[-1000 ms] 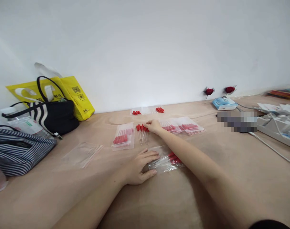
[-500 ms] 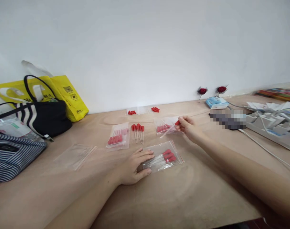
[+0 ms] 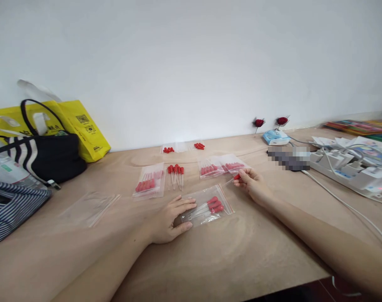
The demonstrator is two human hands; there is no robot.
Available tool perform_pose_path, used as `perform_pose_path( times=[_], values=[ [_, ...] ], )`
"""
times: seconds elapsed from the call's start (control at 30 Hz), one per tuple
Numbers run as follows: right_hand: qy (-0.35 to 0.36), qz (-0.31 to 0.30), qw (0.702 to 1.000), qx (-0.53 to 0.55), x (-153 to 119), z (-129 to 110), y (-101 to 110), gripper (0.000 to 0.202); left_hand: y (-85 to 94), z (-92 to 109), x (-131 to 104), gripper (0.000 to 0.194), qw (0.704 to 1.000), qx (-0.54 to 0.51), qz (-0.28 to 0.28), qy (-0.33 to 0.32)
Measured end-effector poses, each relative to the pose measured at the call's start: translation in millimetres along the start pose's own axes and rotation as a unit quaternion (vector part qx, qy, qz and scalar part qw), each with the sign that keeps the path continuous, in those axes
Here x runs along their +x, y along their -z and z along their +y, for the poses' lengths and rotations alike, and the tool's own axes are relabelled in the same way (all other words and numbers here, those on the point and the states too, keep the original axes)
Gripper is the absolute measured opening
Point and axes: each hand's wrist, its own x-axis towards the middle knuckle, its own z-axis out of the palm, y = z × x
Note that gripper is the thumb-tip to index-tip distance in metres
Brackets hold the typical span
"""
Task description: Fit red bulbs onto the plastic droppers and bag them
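Note:
My right hand (image 3: 251, 184) pinches a dropper by its red bulb (image 3: 237, 176); the clear tip points left, near the open end of a clear zip bag (image 3: 191, 197). Inside that bag lie several droppers (image 3: 215, 204) with red bulbs toward the zip. At the bag's left end, my left hand (image 3: 172, 220) holds it against the table, fingers above and thumb below. Several loose droppers (image 3: 175, 170) lie side by side beyond it. Filled zip bags flank them: one bag (image 3: 149, 180) on the left, overlapping bags (image 3: 221, 165) on the right.
A flat zip bag (image 3: 87, 209) lies at left. Bags of red bulbs (image 3: 168, 149) lie near the wall. Left stand a black bag (image 3: 61, 155), a yellow bag (image 3: 87, 130) and a striped bag (image 3: 17, 209). Right are a power strip (image 3: 348, 170), cables, a tissue pack (image 3: 275, 137) and roses (image 3: 281, 121).
My right hand has come down and nearer with the dropper, from over the right-hand bags to beside the zip bag's open end. The view has turned slightly right; my left hand stays on the bag.

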Motion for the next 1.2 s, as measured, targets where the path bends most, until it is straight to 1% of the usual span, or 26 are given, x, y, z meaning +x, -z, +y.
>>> perform_pose_path(
  times=[0.07,0.17,0.27,0.33,0.43,0.5,0.63,0.67,0.77,0.87,0.97,1.0,1.07,1.13,1.17,1.2],
  values=[
    [-0.019,-0.034,0.999,-0.002,-4.7,1.7,-6.6,0.038,0.2,1.8,0.3,0.049,1.000,0.004,0.000,0.011],
    [-0.019,-0.096,0.993,-0.064,-10.4,4.5,-13.2,0.034,0.2,4.3,0.2,0.054,0.999,0.002,-0.001,0.034],
    [0.020,-0.146,0.978,-0.148,-12.9,8.5,-16.6,0.030,0.1,5.6,-0.9,0.056,0.998,-0.014,0.000,0.064],
    [0.058,-0.166,0.963,-0.203,-13.0,11.4,-17.3,0.027,0.0,5.8,-1.7,0.056,0.997,-0.020,-0.001,0.078],
    [0.121,-0.194,0.935,-0.271,-10.6,14.8,-17.3,0.022,0.4,6.2,-2.2,0.056,0.997,-0.018,-0.006,0.073],
    [0.146,-0.205,0.924,-0.289,-7.2,17.1,-17.8,0.022,0.9,7.0,-1.7,0.055,0.998,-0.015,-0.002,0.060],
    [0.118,-0.162,0.926,-0.321,0.9,22.8,-21.3,0.022,1.7,9.1,-0.2,0.054,0.999,-0.010,0.009,0.040],
    [0.109,-0.160,0.924,-0.331,2.3,23.8,-22.3,0.022,1.6,9.1,-0.1,0.054,0.999,-0.010,0.011,0.039],
    [0.103,-0.195,0.915,-0.337,3.2,23.0,-24.0,0.023,0.5,7.2,-0.8,0.053,0.999,-0.011,0.014,0.037],
    [0.110,-0.235,0.911,-0.322,0.6,17.1,-23.1,0.029,-0.4,3.6,-1.4,0.053,0.999,-0.007,0.011,0.038],
    [0.107,-0.264,0.907,-0.311,-1.5,8.1,-21.9,0.027,0.0,1.9,-0.2,0.051,1.000,-0.004,-0.002,0.017],
    [0.104,-0.256,0.907,-0.319,-1.5,4.5,-22.5,0.024,0.3,2.0,0.5,0.050,1.000,-0.004,-0.004,0.007],
    [0.111,-0.202,0.906,-0.356,0.4,-3.5,-27.2,0.015,0.9,2.7,1.7,0.047,1.000,-0.004,-0.002,-0.005],
    [0.147,-0.146,0.894,-0.398,5.4,-11.0,-38.6,0.010,1.2,3.4,2.1,0.047,1.000,-0.003,0.003,-0.004],
    [0.166,-0.138,0.887,-0.409,9.2,-13.6,-47.1,0.009,1.3,3.5,2.0,0.047,1.000,-0.004,0.004,-0.003],
    [0.176,-0.148,0.883,-0.410,13.9,-14.9,-57.1,0.009,1.3,3.5,1.8,0.047,1.000,-0.004,0.005,-0.002]
  ],
)
